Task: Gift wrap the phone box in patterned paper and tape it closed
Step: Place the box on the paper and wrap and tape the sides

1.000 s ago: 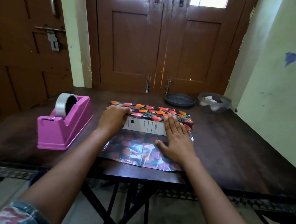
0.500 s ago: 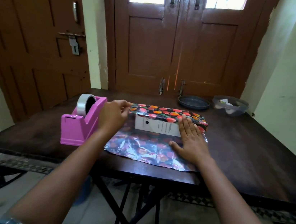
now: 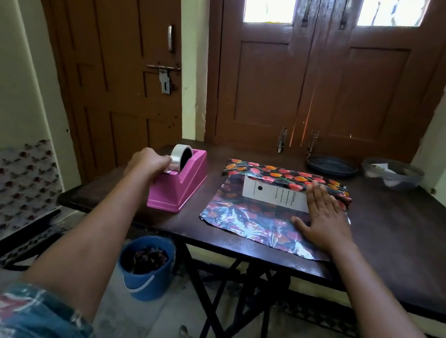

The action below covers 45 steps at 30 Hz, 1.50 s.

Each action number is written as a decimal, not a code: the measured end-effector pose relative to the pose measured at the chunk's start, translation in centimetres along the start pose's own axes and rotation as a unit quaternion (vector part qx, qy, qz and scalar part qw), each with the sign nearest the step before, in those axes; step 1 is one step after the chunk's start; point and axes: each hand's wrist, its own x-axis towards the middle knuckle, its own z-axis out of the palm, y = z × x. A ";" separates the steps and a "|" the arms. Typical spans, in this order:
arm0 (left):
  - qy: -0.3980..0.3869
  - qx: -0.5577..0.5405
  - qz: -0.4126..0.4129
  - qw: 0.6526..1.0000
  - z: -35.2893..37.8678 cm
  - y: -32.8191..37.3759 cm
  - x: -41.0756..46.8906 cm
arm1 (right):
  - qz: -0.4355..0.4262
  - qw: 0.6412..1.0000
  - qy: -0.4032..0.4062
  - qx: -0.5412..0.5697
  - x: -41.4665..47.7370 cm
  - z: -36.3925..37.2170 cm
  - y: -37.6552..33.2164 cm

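1. Two bare hands are at work over a dark wooden folding table (image 3: 404, 249). At the far left a brown panelled door with a metal latch (image 3: 110, 69) stands behind the table's left corner.
2. On the floor under the table's near-left edge sits a blue plastic bucket with a white handle (image 3: 157, 282). It holds dark scraps too small to make out.
3. The left hand (image 3: 147, 163) reaches out to a pink plastic tape dispenser (image 3: 182, 186) on the left part of the table. Its fingers are curled at the near side of the clear tape roll (image 3: 177, 155) that sits upright in the dispenser, and the thumb touches the roll. Whether the fingers pinch the tape end cannot be told, as the back of the hand hides them.
4. Right of the dispenser, and apart from it, a shiny sheet of black wrapping paper printed with red and orange flowers (image 3: 248, 223) lies spread on the middle of the table.
5. The white rectangular phone box (image 3: 272, 195) lies on that sheet. The sheet's far edge is folded forward over the far part of the box, and the near part of the box is uncovered.
6. The right hand (image 3: 322, 221) lies flat with straight fingers. Its palm presses the paper, and its fingers rest on the box's right end and reach the folded flap.
7. Near the far right edge of the table stand a dark round shallow dish (image 3: 331, 166) and, just right of it, a clear plastic bowl (image 3: 392, 174).
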 end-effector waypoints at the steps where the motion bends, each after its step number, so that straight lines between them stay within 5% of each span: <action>1: -0.029 -0.055 -0.013 0.998 0.0 0.0 0.0 | 0.001 1.000 0.003 -0.004 0.0 0.0 0.0; 9: -0.140 -0.137 -0.067 0.978 -1.1 1.4 -1.0 | 0.006 1.000 -0.001 -0.010 0.1 0.1 -0.1; 17: -0.153 -0.225 -0.082 0.959 -1.7 1.8 -1.8 | 0.009 1.000 -0.005 -0.005 0.1 0.1 -0.1; 32: -0.031 -0.447 -0.071 0.891 1.5 -3.8 -1.6 | 0.014 1.000 0.011 -0.015 0.0 0.4 -0.2; 45: 0.014 -0.269 0.010 0.963 2.4 -5.9 -1.8 | 0.017 1.000 0.003 -0.017 0.1 0.4 -0.3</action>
